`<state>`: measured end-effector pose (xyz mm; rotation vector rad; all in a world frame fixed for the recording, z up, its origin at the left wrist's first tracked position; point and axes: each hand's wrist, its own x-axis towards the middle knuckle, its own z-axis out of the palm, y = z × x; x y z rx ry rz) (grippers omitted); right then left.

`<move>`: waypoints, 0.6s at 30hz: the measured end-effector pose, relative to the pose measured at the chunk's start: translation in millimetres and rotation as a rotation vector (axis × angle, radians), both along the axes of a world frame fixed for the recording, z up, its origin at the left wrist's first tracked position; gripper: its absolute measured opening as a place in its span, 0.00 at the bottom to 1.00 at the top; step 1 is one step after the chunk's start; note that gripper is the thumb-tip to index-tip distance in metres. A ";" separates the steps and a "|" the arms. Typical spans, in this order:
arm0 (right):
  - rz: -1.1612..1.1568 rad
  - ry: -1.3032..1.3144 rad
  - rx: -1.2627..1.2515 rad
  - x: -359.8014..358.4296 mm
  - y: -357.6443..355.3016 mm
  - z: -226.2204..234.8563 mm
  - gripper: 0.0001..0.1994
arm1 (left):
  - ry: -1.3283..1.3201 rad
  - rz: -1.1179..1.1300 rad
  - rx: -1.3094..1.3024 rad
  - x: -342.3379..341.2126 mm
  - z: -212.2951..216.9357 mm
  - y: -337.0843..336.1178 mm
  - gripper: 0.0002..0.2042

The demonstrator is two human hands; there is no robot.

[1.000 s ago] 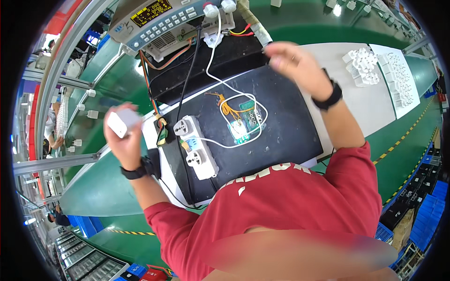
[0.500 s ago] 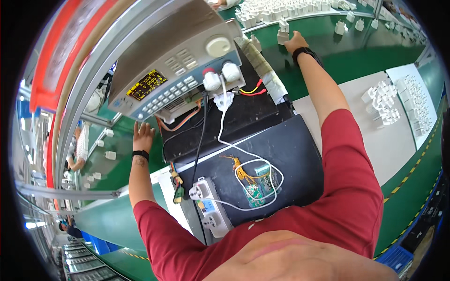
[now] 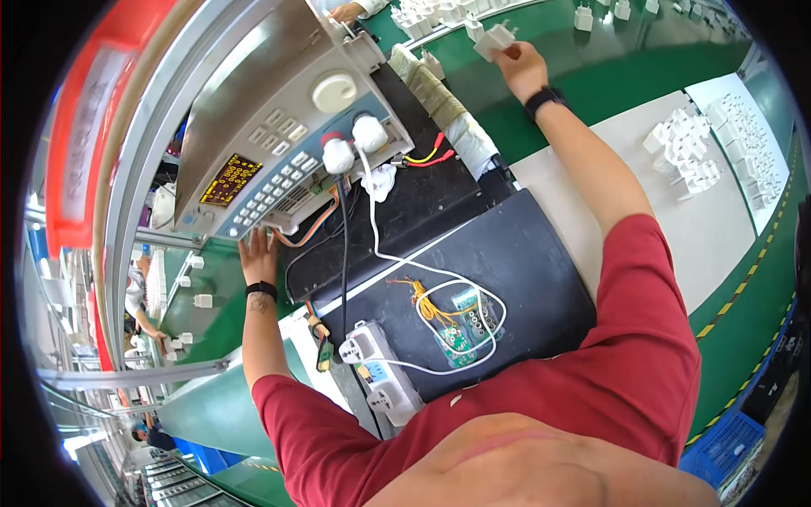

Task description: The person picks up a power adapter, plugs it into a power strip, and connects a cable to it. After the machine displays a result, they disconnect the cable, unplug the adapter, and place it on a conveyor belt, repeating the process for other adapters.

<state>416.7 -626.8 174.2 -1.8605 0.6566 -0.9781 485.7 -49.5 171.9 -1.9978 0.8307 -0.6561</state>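
Note:
My right hand (image 3: 524,71) reaches to the far green belt, its thumb and fingers closed on a white plug-in charger (image 3: 494,41). The charger is tilted, with its pins toward the upper right. Another white charger stands just beyond it. My left hand (image 3: 258,257) lies with fingers stretched out on the green surface, at the lower left edge of a grey bench instrument (image 3: 279,127). This instrument has a lit yellow display, rows of buttons and a round knob. Two white plugs (image 3: 339,155) sit at its front, with a black and a white cable running down.
Nearer me, a black board (image 3: 541,270) carries green circuit boards (image 3: 457,345), yellow wires and the looped white cable. A white power strip (image 3: 382,372) lies at its left. White chargers (image 3: 686,152) cluster on the right-hand board. Another person's hand (image 3: 346,12) shows at the top.
My right hand has closed on the charger and tilted it off the belt, drawing it slightly nearer. My left hand stays by the instrument's corner. The whole view has shifted a little.

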 end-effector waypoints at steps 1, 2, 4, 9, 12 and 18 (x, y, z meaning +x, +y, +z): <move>0.075 -0.038 0.014 -21.2 10.5 11.9 0.19 | 0.020 0.054 -0.119 -14.3 15.1 -8.2 0.15; 0.136 -0.127 -0.006 -46.0 24.2 22.3 0.18 | 0.033 0.124 -0.221 -33.2 31.5 -17.3 0.15; 0.379 -0.286 0.121 -92.9 58.0 43.5 0.19 | -0.121 0.091 -0.620 -84.7 67.9 -34.5 0.15; 0.853 -0.242 -0.229 -197.5 141.0 81.9 0.22 | 0.424 -0.381 -1.797 -228.3 129.3 -68.2 0.09; 1.199 -0.689 -0.277 -210.1 200.7 93.8 0.25 | 1.264 -0.266 -1.893 -292.4 126.5 -84.2 0.18; 1.224 -0.844 -0.664 -239.4 293.9 102.7 0.19 | 1.741 -0.441 -2.281 -351.3 95.8 -105.8 0.25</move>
